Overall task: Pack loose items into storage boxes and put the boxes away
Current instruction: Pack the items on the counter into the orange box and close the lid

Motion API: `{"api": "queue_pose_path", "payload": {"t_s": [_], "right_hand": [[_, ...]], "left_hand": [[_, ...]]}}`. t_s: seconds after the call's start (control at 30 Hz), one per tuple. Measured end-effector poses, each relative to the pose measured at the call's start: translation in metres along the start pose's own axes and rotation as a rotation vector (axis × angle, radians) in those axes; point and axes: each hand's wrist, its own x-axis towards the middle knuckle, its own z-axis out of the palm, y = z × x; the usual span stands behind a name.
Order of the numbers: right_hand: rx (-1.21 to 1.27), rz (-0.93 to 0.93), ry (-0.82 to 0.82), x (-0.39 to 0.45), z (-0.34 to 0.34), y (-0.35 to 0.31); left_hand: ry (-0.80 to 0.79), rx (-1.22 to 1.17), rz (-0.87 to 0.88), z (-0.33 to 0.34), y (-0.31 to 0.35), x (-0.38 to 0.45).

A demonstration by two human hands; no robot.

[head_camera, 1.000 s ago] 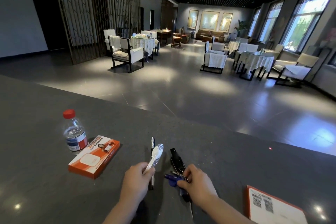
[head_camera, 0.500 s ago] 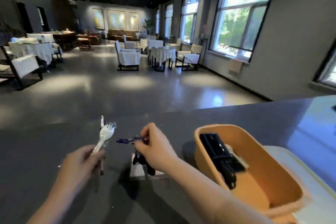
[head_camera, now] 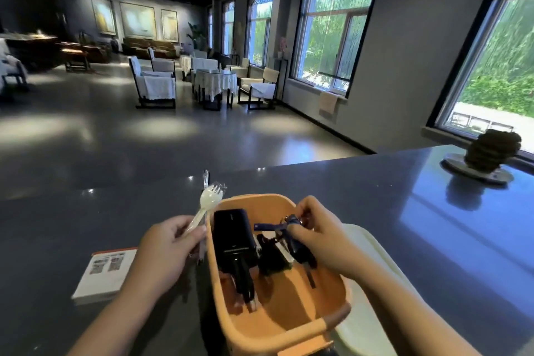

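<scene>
An orange storage box (head_camera: 291,324) stands on the dark counter in front of me, with a black power bank (head_camera: 234,234) and black cables inside. My right hand (head_camera: 320,240) is over the box and pinches a bunch of keys with a blue strap (head_camera: 277,227); the black key fob hangs down inside the box. My left hand (head_camera: 167,248), just left of the box's rim, holds a wrapped white plastic spork (head_camera: 206,202) together with a pen, both pointing up.
A white lid (head_camera: 367,257) lies under the box's right side. An orange-edged white carton (head_camera: 104,274) lies flat to the left. A dark round ornament on a dish (head_camera: 488,153) stands at the counter's far right. Beyond the counter are a hall floor, tables and chairs.
The view has swung right from the bottle and carton to the orange box. My right hand carried the keys from the counter over into the box. My left hand still holds the spork.
</scene>
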Motion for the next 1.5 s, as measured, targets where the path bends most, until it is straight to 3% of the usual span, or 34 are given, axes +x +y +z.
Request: {"api": "queue_pose_path", "payload": {"t_s": [0.33,0.53,0.7,0.87,0.97,1.1,1.2,1.5], "right_hand": [[-0.327,0.021,-0.277,0.016,0.004,0.043],[-0.584,-0.072,-0.208,0.047,0.021,0.059],[-0.801,-0.141,-0.278,0.061,0.043,0.075],[-0.719,-0.149,-0.24,0.064,0.047,0.081],[-0.57,-0.165,-0.118,0.06,0.037,0.076],[-0.38,-0.129,0.123,0.054,0.014,0.073],[-0.308,-0.109,0.183,0.048,0.007,0.074],[-0.271,-0.096,0.209,0.037,0.002,0.074]], "left_hand": [[0.025,-0.06,-0.052,0.041,0.023,-0.001],[0.046,-0.027,-0.06,0.047,0.026,0.003],[0.03,0.038,-0.048,0.051,0.03,0.008],[-0.192,0.128,-0.131,0.067,0.037,0.024],[-0.344,0.286,-0.171,0.083,0.038,0.039],[-0.353,0.602,-0.128,0.1,0.04,0.068],[-0.354,0.78,-0.126,0.117,0.048,0.084],[-0.48,0.771,-0.257,0.164,0.042,0.084]]}}
